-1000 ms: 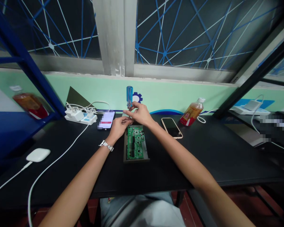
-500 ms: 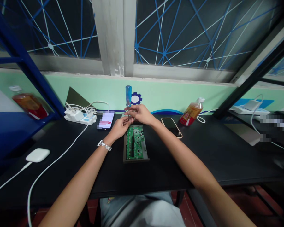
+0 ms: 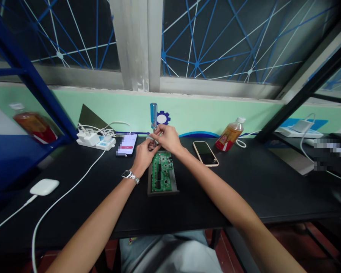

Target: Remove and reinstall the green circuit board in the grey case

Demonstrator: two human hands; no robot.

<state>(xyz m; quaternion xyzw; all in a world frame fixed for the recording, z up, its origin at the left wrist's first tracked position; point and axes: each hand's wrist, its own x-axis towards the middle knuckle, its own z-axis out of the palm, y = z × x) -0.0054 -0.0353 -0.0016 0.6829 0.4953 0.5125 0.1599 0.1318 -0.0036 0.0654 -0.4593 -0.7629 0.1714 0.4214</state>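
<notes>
A screwdriver (image 3: 154, 114) with a clear blue handle stands nearly upright at the far end of a green circuit board (image 3: 165, 172). My right hand (image 3: 169, 138) is closed, its thumb and fingers pinched at the metal shaft just below the handle. Lower down, my left hand (image 3: 145, 153) is closed around the shaft near its tip. Fingers cover the tip, so I cannot tell what it touches. The board lies in a shallow grey metal tray (image 3: 165, 192) on the black table, its long side pointing away from me.
Left of the hands lie a lit phone (image 3: 127, 145) and a white power strip (image 3: 106, 143) with plugs. On the right are a dark phone (image 3: 205, 153) and a drink bottle (image 3: 229, 134). A white charging case (image 3: 44, 187) and cable (image 3: 74, 185) occupy the left side.
My left hand has turned at the wrist, so the watch face now shows, and has shifted slightly right. My right hand has curled in more, and the screwdriver handle has rotated a little.
</notes>
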